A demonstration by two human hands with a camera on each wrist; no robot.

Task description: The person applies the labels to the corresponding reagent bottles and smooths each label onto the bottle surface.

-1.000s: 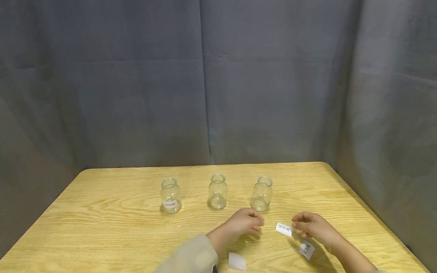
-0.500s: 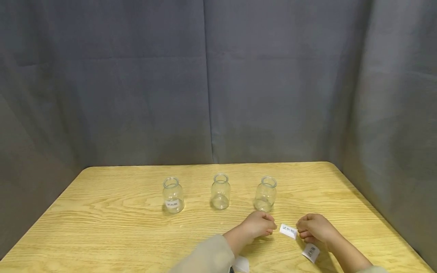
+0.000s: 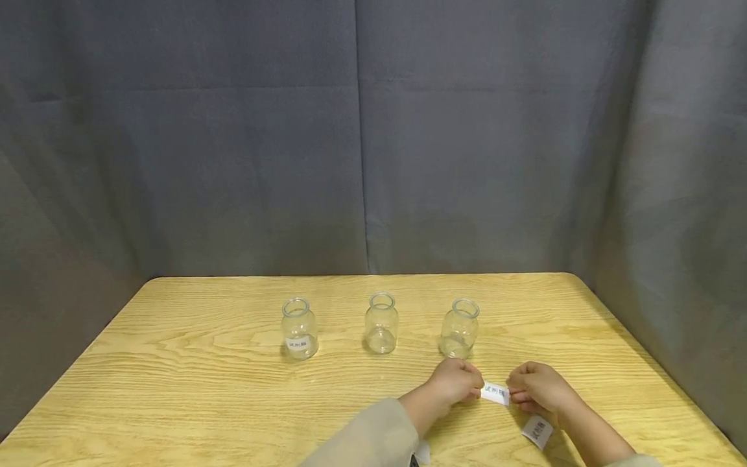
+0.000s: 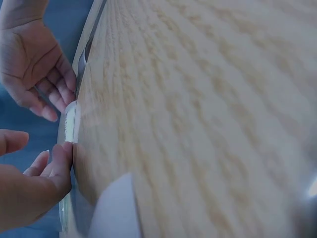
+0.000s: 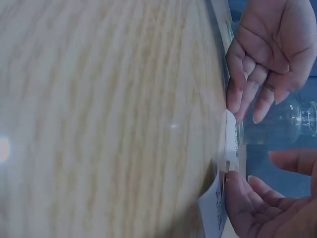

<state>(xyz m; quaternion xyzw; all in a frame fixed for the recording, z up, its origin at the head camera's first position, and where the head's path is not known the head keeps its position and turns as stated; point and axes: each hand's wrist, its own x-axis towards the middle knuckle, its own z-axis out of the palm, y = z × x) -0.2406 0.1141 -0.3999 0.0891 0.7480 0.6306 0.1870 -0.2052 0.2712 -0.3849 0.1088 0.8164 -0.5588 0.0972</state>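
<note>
A small white label (image 3: 495,393) with dark characters lies on the wooden table between my two hands. My left hand (image 3: 450,383) has its fingertips at the label's left edge, its thumb held apart in the left wrist view. At the opposite edge are the fingertips of my right hand (image 3: 543,389), whose thumb also stands off in the right wrist view. A second white label (image 3: 537,432), slightly curled, sits just below the right hand. By my left sleeve a blank white paper piece (image 3: 423,452) is mostly hidden; the left wrist view shows a white piece (image 4: 116,210) up close.
Three clear glass jars stand upright in a row behind the hands: a left jar (image 3: 299,318) bearing a white label, a middle jar (image 3: 382,324) and a right jar (image 3: 461,327), both unlabelled. Grey curtains (image 3: 262,162) surround the table (image 3: 175,376) at the back and sides.
My left hand has moved right, from a gap beside the label to its left edge. The right hand stays at the right edge. The whole view has shifted slightly.
</note>
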